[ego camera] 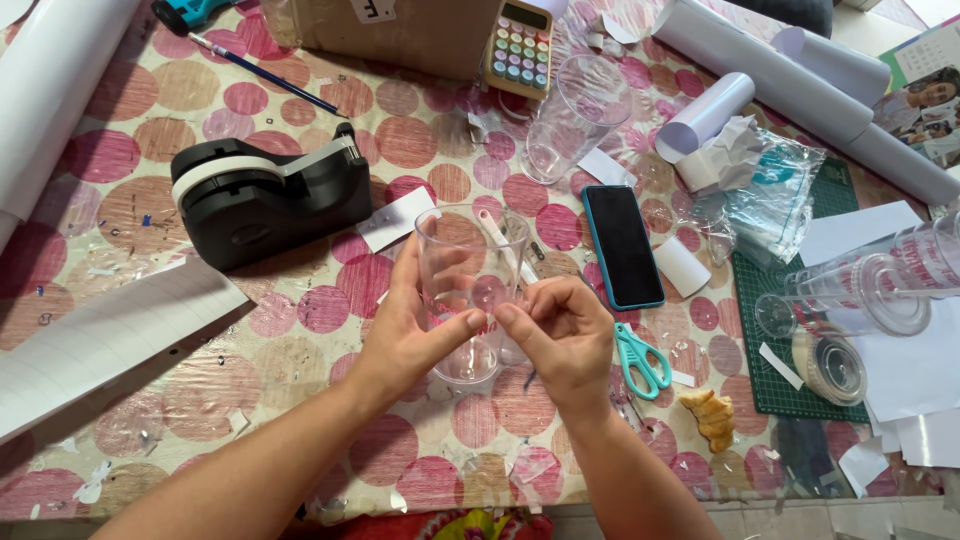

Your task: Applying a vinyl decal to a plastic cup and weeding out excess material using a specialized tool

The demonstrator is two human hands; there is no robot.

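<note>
Hands (400, 335) (565, 340), fingers pinched on clear cup (470, 290); thin wall may slip toward scissors (640, 362) at 4 o'clock

Bright, even daylight is filling the frame; nothing is going dim. Light seems to be coming from the upper right, since the tape dispenser (268, 192) and the forearms are casting short, soft shadows down-left on the desk (130, 150). White paper rolls (800, 75) at top right are blowing out slightly. Clear cup (470, 290) and the phone screen (622, 245) are catching mild glare. Centre is staying sharp; wide-angle stretch is bending the edges, and the corners are softening a little.
</note>
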